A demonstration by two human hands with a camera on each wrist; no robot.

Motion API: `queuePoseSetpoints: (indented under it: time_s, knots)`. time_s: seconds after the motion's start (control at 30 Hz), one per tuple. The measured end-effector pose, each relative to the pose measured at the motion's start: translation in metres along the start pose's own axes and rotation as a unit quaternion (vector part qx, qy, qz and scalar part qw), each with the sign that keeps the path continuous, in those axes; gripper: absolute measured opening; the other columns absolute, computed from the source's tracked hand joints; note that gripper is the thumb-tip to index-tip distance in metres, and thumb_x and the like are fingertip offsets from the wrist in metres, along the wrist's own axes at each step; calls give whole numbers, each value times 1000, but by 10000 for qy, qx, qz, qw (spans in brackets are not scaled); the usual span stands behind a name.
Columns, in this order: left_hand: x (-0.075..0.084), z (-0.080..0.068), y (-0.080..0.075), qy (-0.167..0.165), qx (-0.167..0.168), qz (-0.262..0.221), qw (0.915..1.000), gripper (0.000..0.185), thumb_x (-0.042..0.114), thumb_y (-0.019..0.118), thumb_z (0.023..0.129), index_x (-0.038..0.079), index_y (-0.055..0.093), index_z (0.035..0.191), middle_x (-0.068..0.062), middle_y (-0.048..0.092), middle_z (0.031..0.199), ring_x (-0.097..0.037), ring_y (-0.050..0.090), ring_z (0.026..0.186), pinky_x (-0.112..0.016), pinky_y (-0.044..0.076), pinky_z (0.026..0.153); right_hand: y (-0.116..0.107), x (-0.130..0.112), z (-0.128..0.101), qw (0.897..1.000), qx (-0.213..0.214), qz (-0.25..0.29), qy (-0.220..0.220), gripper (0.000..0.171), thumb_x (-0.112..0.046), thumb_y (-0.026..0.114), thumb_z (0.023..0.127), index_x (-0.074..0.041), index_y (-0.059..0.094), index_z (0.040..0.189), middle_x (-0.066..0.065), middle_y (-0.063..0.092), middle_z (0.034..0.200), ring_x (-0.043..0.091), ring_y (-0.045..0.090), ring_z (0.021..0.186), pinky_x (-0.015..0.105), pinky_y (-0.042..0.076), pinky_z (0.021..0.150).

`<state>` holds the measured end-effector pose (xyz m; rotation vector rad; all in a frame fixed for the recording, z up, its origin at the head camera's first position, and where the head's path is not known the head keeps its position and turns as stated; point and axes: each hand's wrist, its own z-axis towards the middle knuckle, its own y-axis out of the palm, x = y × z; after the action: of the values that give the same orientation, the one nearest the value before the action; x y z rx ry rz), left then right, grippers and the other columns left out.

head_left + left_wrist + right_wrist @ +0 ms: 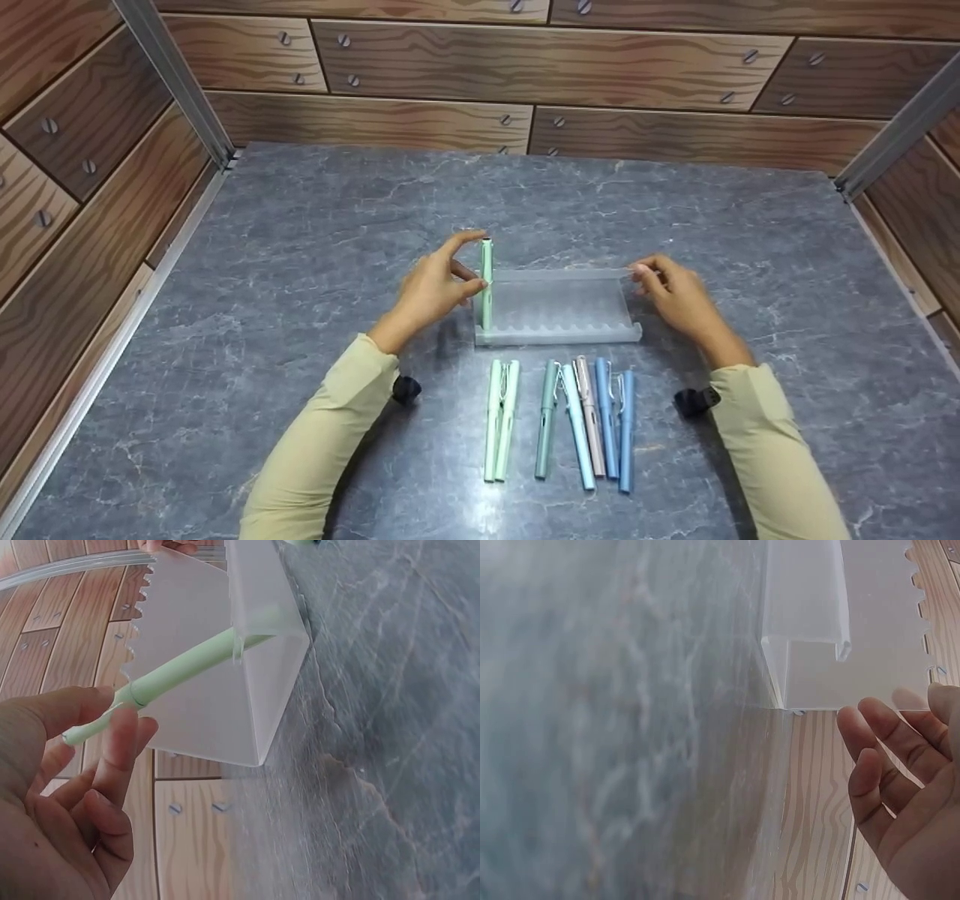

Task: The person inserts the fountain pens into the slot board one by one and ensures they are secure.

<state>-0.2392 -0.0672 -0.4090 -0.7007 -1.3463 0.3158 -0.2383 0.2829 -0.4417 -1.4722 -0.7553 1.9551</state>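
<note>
From where I'm standing, a light green pen (487, 306) is at the left end of a translucent stand (559, 304), tilted upright, its lower end inside the stand's front trough. The person's left hand (435, 283) has it: that grip is clamped on the pen's upper part, with one finger stretched to its top. At the stand's other end, the right hand (676, 294) has its grip closed on the upper right corner, thumb and finger on the thin panel.

Just in front of the stand, more pens lie on the grey marbled counter (720, 214). Two light green ones (508, 424) are side by side; then, past a gap, come a dark green pen (547, 420), a pale blue one (576, 427), a pinkish-grey one (590, 418) and two blue ones (627, 435). Pale yellow-green sleeves (324, 439) cover both arms, and a black device (407, 390) sits at each wrist. Wood-patterned walls (555, 64) with printed screws surround the counter, with metal posts (180, 82) in the corners.
</note>
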Motion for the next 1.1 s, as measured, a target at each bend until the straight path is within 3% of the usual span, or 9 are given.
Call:
queuePoseSetpoints:
  time_s: [0.2, 0.43, 0.63, 0.87, 1.1]
  knots:
    - [-3, -8, -3, 58, 131, 149, 9998, 69, 31, 76, 83, 28, 42, 143, -1, 71, 99, -12, 61, 64, -26, 42, 50, 0, 0, -1, 9999, 9, -141, -9, 31, -24, 48, 101, 2, 63, 106, 22, 68, 88, 29, 64, 77, 19, 42, 64]
    - [-3, -20, -2, 101, -45, 50, 9999, 73, 32, 79, 79, 23, 43, 143, -3, 70, 102, -13, 63, 77, -33, 50, 67, 0, 0, -2, 10000, -53, -57, -10, 30, -23, 48, 101, 2, 63, 106, 22, 68, 92, 32, 64, 78, 19, 44, 64]
    - [0, -32, -2, 142, -189, 159, 9996, 71, 34, 80, 78, 23, 46, 140, -2, 70, 101, -12, 62, 76, -28, 49, 63, 0, -1, -1, 10000, -59, -45, -51, 30, -23, 47, 101, 2, 62, 106, 21, 68, 93, 31, 63, 78, 19, 44, 65]
    - [1, -49, 2, 92, -507, 450, 9977, 70, 40, 78, 78, 26, 47, 138, 2, 70, 104, -7, 62, 73, -27, 47, 58, 1, -1, 0, 9999, -30, -55, -90, 29, -23, 48, 101, 2, 63, 105, 21, 69, 94, 32, 64, 78, 19, 44, 64]
    - [3, -60, 10, 150, -954, 427, 9944, 70, 42, 77, 78, 21, 48, 138, -1, 70, 105, -7, 62, 70, -29, 48, 59, 1, 0, 1, 9999, 46, -33, -106, 25, -17, 49, 101, 3, 63, 105, 21, 69, 93, 32, 66, 77, 16, 44, 64]
